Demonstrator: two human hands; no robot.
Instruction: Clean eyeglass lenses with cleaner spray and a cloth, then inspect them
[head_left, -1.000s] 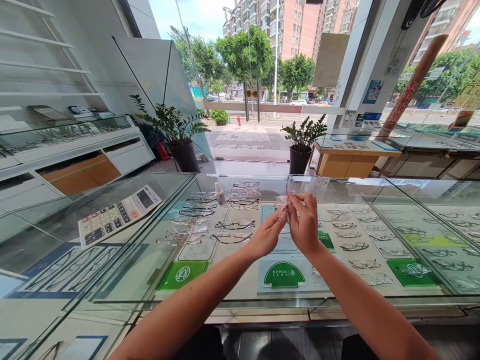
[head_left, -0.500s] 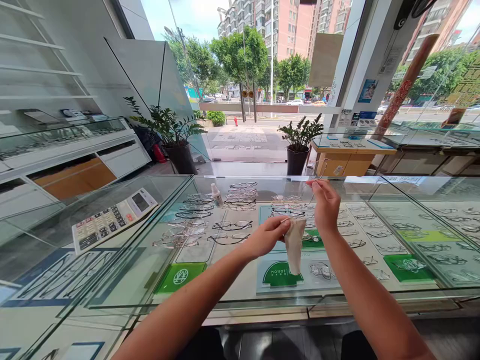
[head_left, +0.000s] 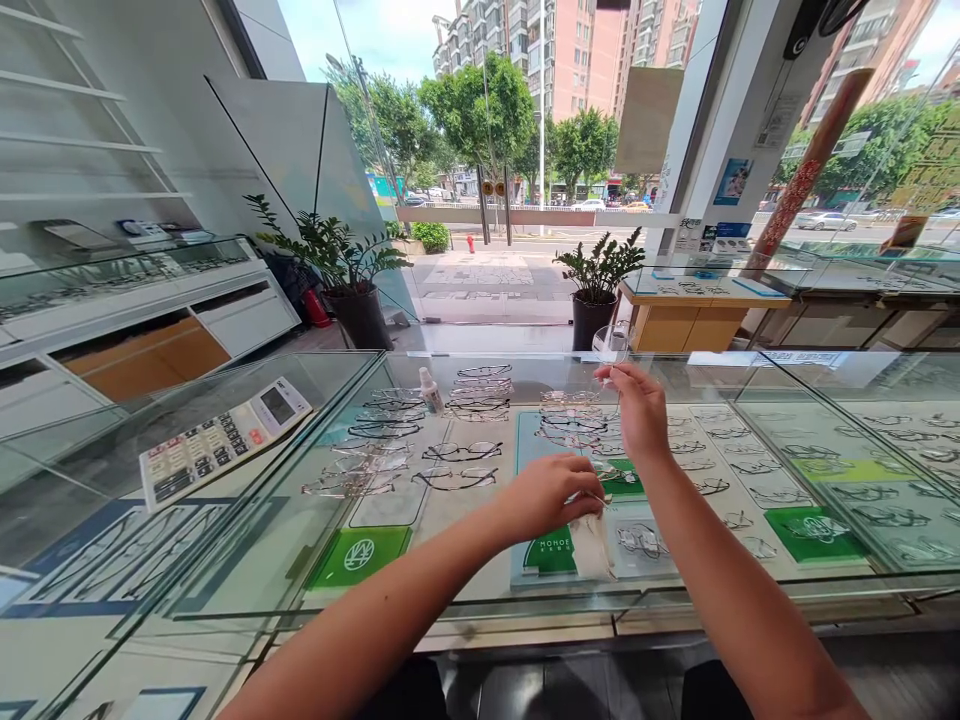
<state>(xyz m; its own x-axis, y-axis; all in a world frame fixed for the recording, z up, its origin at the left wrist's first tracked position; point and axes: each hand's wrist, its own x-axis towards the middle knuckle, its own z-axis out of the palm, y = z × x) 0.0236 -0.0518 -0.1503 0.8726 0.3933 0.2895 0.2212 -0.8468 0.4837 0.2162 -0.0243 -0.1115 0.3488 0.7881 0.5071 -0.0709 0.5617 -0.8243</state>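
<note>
My left hand (head_left: 553,492) is closed on a pale cleaning cloth (head_left: 592,552), which hangs down low over the glass counter. Up and to the right, my right hand (head_left: 642,408) pinches a pair of thin-rimmed eyeglasses (head_left: 611,343); a lens stands above the fingertips and the rest is hard to make out. Under and around both hands, rows of eyeglass frames (head_left: 459,478) show at the glass display counter (head_left: 457,600). A small white spray bottle (head_left: 430,392) stands upright beyond my left hand.
A large calculator (head_left: 225,440) lies on the counter at the left. Green display cards (head_left: 360,556) sit among the frames. Past the counter stand two potted plants (head_left: 360,310), a wooden cabinet (head_left: 675,325) and glass doors (head_left: 495,210) facing a street.
My left hand has moved down with the cloth, turning its back upward. My right hand has shifted slightly left and down, and the eyeglasses' lens now shows more clearly above it.
</note>
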